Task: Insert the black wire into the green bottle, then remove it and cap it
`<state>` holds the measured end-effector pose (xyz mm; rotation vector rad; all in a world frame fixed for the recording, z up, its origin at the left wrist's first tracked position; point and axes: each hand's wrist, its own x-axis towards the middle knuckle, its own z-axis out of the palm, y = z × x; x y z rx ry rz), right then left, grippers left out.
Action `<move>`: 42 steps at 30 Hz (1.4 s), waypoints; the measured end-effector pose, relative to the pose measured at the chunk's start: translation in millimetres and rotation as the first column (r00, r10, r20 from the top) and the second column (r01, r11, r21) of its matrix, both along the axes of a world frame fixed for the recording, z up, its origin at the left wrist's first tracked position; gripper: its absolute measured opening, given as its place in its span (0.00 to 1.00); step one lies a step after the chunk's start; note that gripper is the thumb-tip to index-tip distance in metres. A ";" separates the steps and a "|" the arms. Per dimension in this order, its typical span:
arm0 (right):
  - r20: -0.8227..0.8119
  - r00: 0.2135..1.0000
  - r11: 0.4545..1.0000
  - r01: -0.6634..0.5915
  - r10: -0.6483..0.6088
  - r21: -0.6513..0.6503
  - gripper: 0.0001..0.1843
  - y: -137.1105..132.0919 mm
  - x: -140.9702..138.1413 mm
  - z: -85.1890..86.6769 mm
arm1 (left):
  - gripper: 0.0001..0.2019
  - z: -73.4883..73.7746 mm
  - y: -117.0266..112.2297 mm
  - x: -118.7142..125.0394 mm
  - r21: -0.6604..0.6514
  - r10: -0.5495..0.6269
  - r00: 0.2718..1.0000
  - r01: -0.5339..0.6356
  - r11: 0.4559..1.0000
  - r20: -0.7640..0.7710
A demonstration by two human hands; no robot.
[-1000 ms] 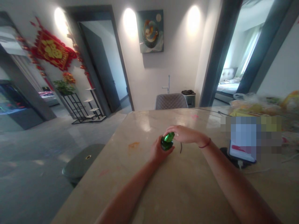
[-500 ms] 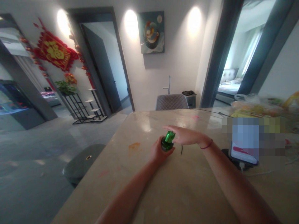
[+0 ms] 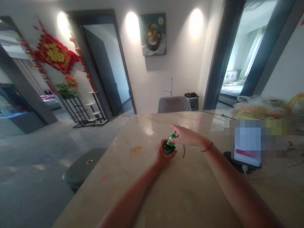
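A small, dark green round bottle (image 3: 168, 149) stands on the stone-topped table, its neck end upward. My left hand (image 3: 161, 154) is wrapped round its body from the left and front. On top sits a shiny green cap (image 3: 171, 138), tilted slightly to the right. My right hand (image 3: 181, 134) reaches in from the right, thumb and fingers closed about the cap, with the index finger raised a little above it. Part of the cap is hidden by these fingers. A short dark strip (image 3: 184, 151) lies on the table just right of the bottle.
A phone (image 3: 247, 145) with a charging cable leans on a stand at the right. Behind it are plastic bags (image 3: 263, 107). A grey chair (image 3: 174, 104) stands across the table (image 3: 180, 196), and a dark stool (image 3: 85, 166) is on the left.
My right hand has shifted slightly, its fingers now covering more of the green cap and the index finger lifted. My left hand keeps its hold on the bottle.
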<state>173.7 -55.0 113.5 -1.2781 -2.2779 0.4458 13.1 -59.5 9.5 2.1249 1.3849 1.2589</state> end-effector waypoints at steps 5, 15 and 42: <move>-0.038 0.995 0.996 -0.088 0.088 0.016 0.38 -0.4 -2.3 3.4 | 0.28 0.1 0.2 -0.2 0.008 0.012 1.000 -0.012 1.000 -0.018; -0.046 0.996 0.995 -0.068 0.071 0.070 0.28 -4.6 -2.4 8.0 | 0.29 -0.3 0.0 -0.6 0.003 -0.009 1.000 0.009 1.000 -0.015; 0.066 0.824 0.824 0.565 -0.563 -0.030 0.21 67.7 64.4 -60.1 | 0.27 2.9 -0.6 2.0 -0.040 0.032 0.997 -0.029 0.999 0.068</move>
